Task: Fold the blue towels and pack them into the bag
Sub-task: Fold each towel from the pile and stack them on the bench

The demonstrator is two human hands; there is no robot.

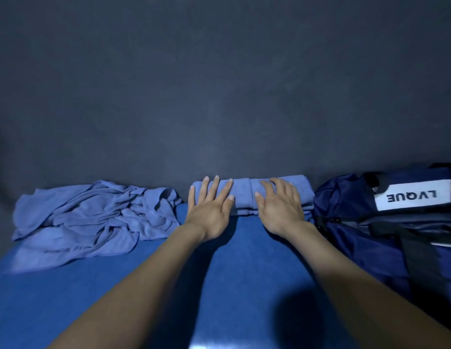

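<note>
A folded blue towel [244, 195] lies at the far edge of the blue surface, against the dark wall. My left hand [210, 205] rests flat on its left part with the fingers spread. My right hand [279, 206] presses flat on its right part, fingers apart as well. Neither hand grips the cloth. A heap of crumpled blue towels [88, 217] lies to the left. The navy bag [385, 222], with a white label reading LVQUE, sits at the right, close to the folded towel.
The blue surface [244, 260] stretches toward me between my forearms. A dark wall [219, 96] rises directly behind the towels and the bag. Black straps run across the bag's near side.
</note>
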